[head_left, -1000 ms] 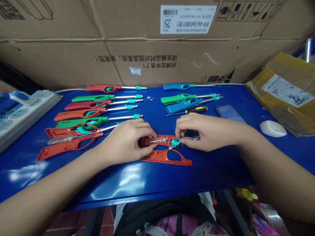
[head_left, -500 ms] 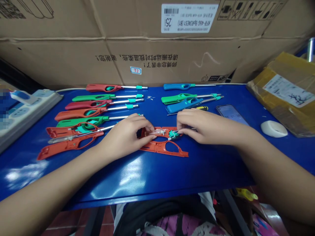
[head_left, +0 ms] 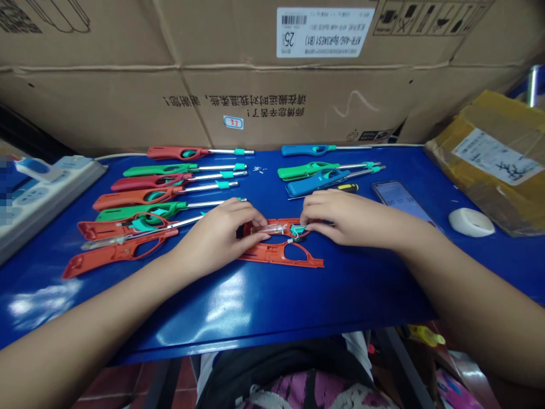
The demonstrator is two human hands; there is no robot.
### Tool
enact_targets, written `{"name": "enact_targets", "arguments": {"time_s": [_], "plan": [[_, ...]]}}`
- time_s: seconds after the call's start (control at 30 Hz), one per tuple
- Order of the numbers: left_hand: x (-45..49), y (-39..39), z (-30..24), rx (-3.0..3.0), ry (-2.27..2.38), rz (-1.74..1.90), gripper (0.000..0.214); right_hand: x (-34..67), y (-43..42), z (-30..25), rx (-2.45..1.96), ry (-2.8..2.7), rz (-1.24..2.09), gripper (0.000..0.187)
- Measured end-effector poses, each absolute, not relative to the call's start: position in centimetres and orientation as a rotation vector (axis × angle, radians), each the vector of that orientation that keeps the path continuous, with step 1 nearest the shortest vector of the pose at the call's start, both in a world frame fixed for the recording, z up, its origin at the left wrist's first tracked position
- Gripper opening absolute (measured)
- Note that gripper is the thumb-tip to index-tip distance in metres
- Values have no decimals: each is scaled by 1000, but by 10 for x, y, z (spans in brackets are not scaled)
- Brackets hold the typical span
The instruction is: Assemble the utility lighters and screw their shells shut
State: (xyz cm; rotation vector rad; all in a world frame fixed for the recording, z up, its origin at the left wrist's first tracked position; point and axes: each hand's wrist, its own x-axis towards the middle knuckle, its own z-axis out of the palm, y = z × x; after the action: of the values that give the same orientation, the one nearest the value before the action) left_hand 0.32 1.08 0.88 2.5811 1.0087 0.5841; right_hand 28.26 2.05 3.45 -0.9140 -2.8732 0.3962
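An open orange lighter shell lies on the blue table in front of me, in two halves. My left hand is closed on the left end of the upper half, pinching the clear fuel tube that lies in it. My right hand is closed on the teal trigger piece and the metal rod at the tube's right end. The fingertips of both hands nearly meet over the shell.
Several long lighters in red, green and orange lie in a row at left, blue and green ones at right with a screwdriver. A phone, a white mouse, a power strip and cardboard boxes surround the table.
Both hands and the orange shell have shifted slightly away from me, and my right hand has slid left toward the trigger piece.
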Motion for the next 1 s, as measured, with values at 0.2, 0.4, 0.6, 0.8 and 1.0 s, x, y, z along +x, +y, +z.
{"name": "enact_targets", "arguments": {"time_s": [0.2,0.4,0.6,0.8,1.0], "plan": [[6,6,14,2545,1024,678,18,281,23,31,-989,-2851,282,15],[5,4,15,2643,961,593,19,284,25,31,-1047,-2802,219,15],[5,6,15,2651,1063,703,21,282,24,32,-1045,-2807,249,15],[4,13,7,2601,1068,665,31,280,19,38,-921,-2802,481,22],[4,15,7,2582,1040,640,26,282,20,37,-890,-2777,597,13]]}}
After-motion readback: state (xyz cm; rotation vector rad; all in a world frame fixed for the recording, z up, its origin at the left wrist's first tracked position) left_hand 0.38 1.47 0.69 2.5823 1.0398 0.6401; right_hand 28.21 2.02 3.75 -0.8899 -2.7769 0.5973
